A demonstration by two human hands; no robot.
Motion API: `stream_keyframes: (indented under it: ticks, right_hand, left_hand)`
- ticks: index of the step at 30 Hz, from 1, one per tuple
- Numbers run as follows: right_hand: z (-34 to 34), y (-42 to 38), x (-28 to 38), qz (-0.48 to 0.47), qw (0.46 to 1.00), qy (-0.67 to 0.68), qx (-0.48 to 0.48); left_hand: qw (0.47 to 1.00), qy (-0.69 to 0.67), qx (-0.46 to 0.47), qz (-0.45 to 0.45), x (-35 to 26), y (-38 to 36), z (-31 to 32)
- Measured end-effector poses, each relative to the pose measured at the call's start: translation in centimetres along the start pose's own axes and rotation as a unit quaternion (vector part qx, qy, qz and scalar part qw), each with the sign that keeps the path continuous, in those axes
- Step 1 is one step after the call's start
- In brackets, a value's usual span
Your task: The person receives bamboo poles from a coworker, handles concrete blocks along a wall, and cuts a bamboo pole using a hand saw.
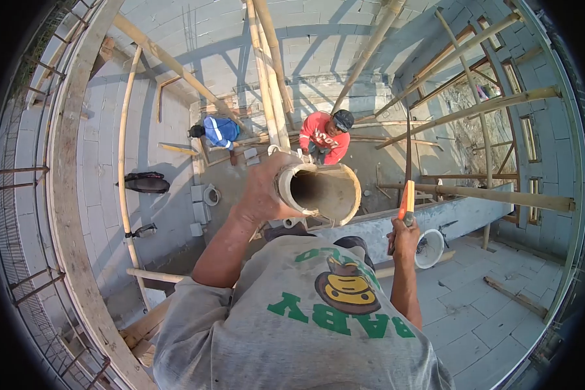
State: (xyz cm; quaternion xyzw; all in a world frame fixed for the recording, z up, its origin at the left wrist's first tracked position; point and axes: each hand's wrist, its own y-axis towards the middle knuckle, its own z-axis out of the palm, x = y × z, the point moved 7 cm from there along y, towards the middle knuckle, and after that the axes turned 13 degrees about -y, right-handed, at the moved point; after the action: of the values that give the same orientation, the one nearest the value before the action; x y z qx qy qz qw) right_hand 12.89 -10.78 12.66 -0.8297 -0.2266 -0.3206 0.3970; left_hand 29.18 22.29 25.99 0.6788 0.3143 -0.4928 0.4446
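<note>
My left hand (pixel 266 188) is wrapped round the near end of a thick bamboo pole (pixel 338 192). The pole's hollow end faces up at me, its rim uneven, with one side wall standing longer than the other. In my right hand (pixel 406 239) is a hand saw (pixel 407 198) with an orange and yellow handle. Its narrow dark blade points away from me and stands apart from the pole. Below my right hand, a white bucket (pixel 430 249) shows beside the wrist.
Far below, a person in blue (pixel 219 132) bends over, and a person in red (pixel 325 136) stands near long bamboo poles (pixel 266 71). A long grey board (pixel 448 211) runs to the right. Slanted bamboo props (pixel 500 192) and block walls (pixel 97 169) surround me; a wooden beam (pixel 71 149) edges the left.
</note>
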Motion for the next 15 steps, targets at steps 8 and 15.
stream_keyframes:
  ticks: [8,15]
  right_hand:
    - [-5.8,-3.9,-0.9,-0.060,0.991,-0.035,-0.113]
    - [-10.0,-11.5,6.8,-0.338,0.897,-0.216,-0.186]
  left_hand:
    - [0.992,0.128,0.009,0.002,6.9,4.1,13.9]
    - [0.999,0.041,0.023,0.015,12.9,5.9,16.8]
